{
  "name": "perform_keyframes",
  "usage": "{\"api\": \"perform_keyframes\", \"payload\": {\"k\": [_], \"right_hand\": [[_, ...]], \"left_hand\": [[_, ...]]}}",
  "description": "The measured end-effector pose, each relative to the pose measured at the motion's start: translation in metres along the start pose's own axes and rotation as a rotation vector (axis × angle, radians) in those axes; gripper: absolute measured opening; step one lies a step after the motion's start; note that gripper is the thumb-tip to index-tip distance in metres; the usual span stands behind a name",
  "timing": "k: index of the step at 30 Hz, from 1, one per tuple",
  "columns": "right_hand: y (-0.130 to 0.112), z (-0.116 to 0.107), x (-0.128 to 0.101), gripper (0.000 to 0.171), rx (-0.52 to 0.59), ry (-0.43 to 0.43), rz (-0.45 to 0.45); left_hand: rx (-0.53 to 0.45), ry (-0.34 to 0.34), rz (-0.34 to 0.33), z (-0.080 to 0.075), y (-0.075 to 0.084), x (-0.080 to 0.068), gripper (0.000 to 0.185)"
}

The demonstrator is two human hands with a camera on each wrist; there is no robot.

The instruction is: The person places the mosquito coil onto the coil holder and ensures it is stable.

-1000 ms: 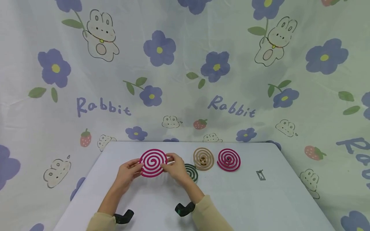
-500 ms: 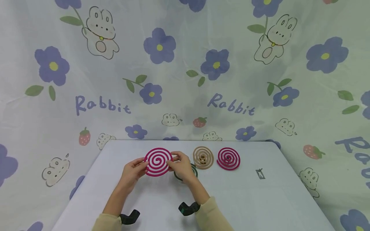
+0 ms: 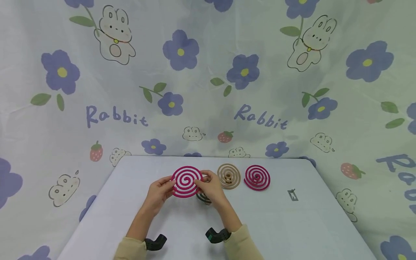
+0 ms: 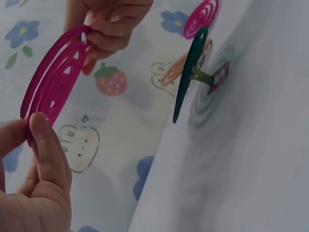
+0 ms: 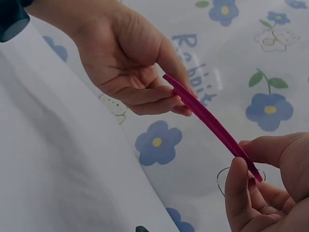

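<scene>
above the white surface, both hands pinch a thin magenta spiral coil by opposite edges; too much squeeze could snap it.

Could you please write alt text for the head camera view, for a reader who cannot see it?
Two hands, left hand and right hand, hold a pink spiral coil by its edges above a pale table. A tan coil and a second pink coil lie to the right, before a rabbit-print cloth.
</scene>
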State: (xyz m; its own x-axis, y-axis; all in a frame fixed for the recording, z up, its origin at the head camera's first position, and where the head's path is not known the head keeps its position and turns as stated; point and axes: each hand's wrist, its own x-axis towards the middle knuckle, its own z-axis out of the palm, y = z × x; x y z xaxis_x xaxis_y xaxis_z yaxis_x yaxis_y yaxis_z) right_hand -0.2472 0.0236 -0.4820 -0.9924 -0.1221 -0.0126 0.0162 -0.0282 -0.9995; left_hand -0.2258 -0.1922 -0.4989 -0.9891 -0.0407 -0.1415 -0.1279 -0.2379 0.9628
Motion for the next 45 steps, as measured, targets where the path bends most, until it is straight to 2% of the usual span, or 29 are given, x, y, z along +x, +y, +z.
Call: {"api": "perform_keyframes", "payload": {"k": [8, 14, 27, 38, 45], "right_hand": [[0.005, -0.014, -0.005, 0.048, -0.002, 0.06, 0.007], [0.006, -0.024, -0.009, 0.048, -0.006, 0.094, 0.018], [0.015, -0.049, -0.014, 0.045, 0.008, 0.146, 0.043], [0.017, -0.078, -0.015, 0.042, 0.012, 0.198, 0.052], [0.018, -0.096, -0.017, 0.045, -0.007, 0.228, 0.06]], "left_hand": [[-0.047, -0.056, -0.001, 0.018, -0.007, 0.003, 0.045], [-0.077, -0.068, -0.014, 0.03, -0.011, 0.005, 0.043], [-0.036, -0.126, 0.007, 0.057, -0.021, 0.014, 0.041], [-0.045, -0.152, -0.027, 0.086, -0.028, 0.018, 0.038], [-0.044, -0.169, -0.019, 0.105, -0.033, 0.021, 0.04]]}}
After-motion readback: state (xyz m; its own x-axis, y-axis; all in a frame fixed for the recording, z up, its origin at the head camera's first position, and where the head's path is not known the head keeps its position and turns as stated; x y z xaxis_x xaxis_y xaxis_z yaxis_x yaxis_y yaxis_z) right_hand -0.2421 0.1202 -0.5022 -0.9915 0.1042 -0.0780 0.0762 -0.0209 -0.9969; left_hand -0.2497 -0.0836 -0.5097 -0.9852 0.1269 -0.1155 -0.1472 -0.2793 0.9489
